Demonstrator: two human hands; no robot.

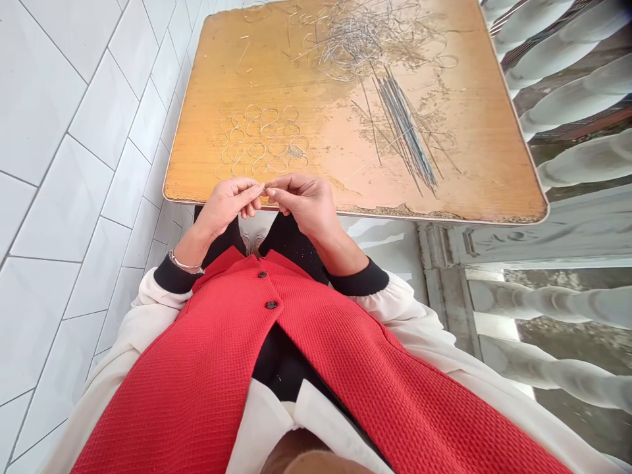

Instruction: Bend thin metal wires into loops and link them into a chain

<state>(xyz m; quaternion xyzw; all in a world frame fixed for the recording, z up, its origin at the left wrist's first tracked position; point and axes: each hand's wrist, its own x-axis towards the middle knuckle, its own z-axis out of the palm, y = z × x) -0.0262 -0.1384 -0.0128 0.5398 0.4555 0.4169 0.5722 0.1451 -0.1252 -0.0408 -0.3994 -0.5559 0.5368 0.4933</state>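
Observation:
My left hand (236,203) and my right hand (307,201) meet fingertip to fingertip at the table's near edge. Thumb and forefinger are pinched on each side. Whatever lies between the fingertips is too small to make out. Just beyond my hands, several thin wire rings (257,150) lie in rows on the wooden table (197,131). A small pile of tiny pieces (295,151) sits at the right part of the rings.
A bundle of straight dark rods (405,128) lies right of centre on the table. Behind it is a tangled heap of thin wire (355,39). A white tiled wall (89,138) runs along the left, a white balustrade (573,105) along the right.

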